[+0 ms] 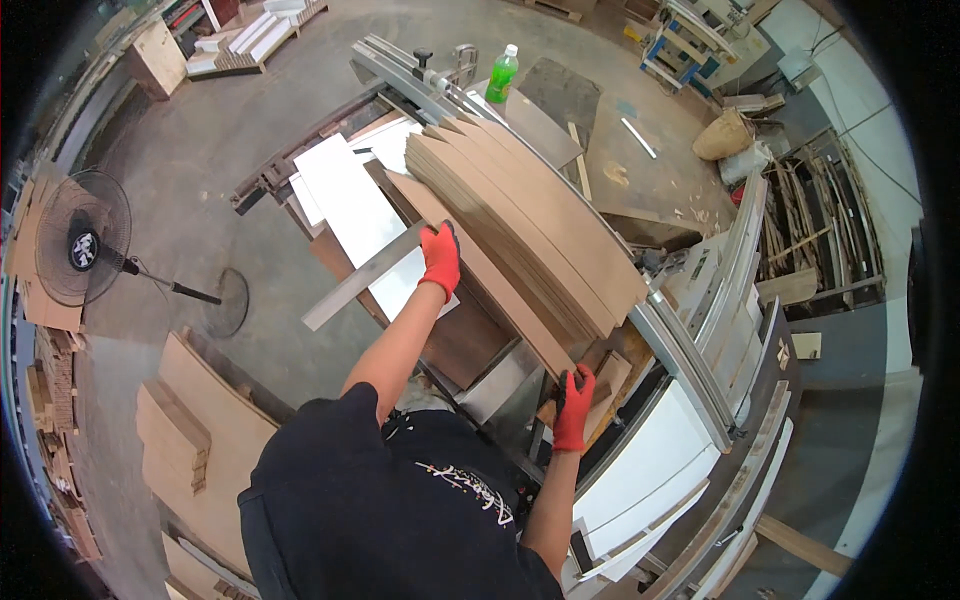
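Note:
Both my hands wear red gloves with dark fingertips. A long, narrow brown board strip (500, 306) lies slantwise in front of me, alongside a tall stack of similar brown strips (525, 215). Partway along that strip, my left hand (440, 260) is closed on its edge. At the near end, my right hand (573, 408) pinches its corner. A flat grey bar (362, 278) sticks out to the left from beside my left hand. White panels (350, 205) lie on the saw-like machine table left of the stack.
A metal rail (690, 365) runs along the stack's right side. A green bottle (502, 75) stands beyond the stack. On the left are a standing fan (85, 245) and leaning brown boards (215, 445). Wood offcuts (815, 225) fill a rack at right.

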`<state>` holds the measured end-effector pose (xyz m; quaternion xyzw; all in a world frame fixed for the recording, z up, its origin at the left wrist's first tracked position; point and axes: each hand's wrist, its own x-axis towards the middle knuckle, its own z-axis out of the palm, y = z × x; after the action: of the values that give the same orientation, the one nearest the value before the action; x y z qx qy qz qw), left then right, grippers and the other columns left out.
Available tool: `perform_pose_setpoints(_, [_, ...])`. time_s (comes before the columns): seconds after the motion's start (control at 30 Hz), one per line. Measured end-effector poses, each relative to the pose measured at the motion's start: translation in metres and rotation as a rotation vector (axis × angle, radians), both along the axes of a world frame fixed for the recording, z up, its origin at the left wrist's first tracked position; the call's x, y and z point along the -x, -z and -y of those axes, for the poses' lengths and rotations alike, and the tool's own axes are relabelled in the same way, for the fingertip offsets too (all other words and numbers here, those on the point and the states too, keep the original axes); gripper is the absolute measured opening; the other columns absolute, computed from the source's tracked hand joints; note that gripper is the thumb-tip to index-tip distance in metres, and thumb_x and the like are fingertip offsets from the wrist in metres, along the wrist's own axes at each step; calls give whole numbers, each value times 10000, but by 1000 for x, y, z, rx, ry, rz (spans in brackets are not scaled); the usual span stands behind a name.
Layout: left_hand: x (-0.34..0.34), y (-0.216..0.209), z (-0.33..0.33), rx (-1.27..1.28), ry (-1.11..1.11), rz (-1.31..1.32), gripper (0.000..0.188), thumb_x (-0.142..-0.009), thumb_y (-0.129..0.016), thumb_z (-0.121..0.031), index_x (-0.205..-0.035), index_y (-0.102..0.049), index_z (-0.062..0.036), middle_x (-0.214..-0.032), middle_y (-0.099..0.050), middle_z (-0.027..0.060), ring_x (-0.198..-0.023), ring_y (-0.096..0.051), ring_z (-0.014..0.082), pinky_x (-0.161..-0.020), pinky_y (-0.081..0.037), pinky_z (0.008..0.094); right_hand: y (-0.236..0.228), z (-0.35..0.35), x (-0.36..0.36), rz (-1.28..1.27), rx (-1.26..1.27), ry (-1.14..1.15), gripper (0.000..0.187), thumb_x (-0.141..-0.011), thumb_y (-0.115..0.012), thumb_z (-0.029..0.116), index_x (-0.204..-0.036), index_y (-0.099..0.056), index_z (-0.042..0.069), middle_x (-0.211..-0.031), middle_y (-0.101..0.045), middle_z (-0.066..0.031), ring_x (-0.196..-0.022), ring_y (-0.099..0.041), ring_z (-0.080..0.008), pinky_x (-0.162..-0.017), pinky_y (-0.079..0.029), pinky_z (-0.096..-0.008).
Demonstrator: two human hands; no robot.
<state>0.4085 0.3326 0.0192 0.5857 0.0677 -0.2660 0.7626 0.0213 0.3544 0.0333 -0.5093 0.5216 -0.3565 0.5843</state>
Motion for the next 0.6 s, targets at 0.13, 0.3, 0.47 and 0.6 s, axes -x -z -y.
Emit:
perform_pose_setpoints(0.13, [-14, 24, 18, -385, 131, 287, 766, -912, -698, -306, -1503, -357, 41, -1425, -478, 285, -1310, -473, 396, -1121, -384, 443, 24, 32, -13, -149, 86, 68, 394, -1017, -660, 196, -1352, -527, 37, -1205, -598, -91, -1088, -584, -210, -969, -471, -349])
perform_pose_setpoints(0.3, [5, 26, 36, -455, 135, 64, 911, -853, -732, -438, -1560, -319, -38, -1590, -262, 258, -1464, -304, 381, -1174, -319, 505, 26, 26, -31, -941, 541, 262, 433, -1004, -680, 180, -1369, -521, 11, -1192, -627, -94, -1054, -613, -198, -908, -500, -335])
perform_pose_setpoints(0.47, [-8, 10, 58, 22, -99, -365, 774, -862, -692, -574, -1427, -429, -115, -1571, -360, 60, -1431, -350, 241, -1173, -316, 449, 40, 18, -38, -266, 94, 238, 507, -1033, -630, 233, -1426, -507, -64, -1384, -583, -195, -1254, -568, -272, -1053, -449, -370])
perform_pose_setpoints(0.6, [7, -18, 46, 112, 142, -392, 631, -904, -657, -572, -1326, -471, -141, -1528, -418, 24, -1419, -350, 193, -1163, -316, 441, 53, 24, -24, -205, -50, 291, 483, -1056, -581, 242, -1419, -527, -73, -1384, -606, -188, -1263, -576, -254, -1064, -443, -360])
